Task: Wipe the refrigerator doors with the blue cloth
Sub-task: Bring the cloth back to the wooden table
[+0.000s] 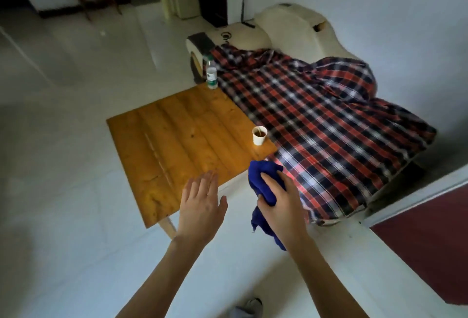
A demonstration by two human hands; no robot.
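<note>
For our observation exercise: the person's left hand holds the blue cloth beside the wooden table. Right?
No. The head view shows the right hand holding the blue cloth beside the wooden table; the left hand is open.

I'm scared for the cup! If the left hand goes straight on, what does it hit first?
Likely the table, not the cup: the left hand points left of it. Depth is unclear.

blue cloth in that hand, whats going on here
A person stands by a wooden table next to a sofa under a plaid blanket. The right hand grips the bunched blue cloth; the left hand is open and holds nothing. A paper cup and a clear bottle stand on the table's sofa side. No refrigerator is in view, so wiping has not begun.
</note>
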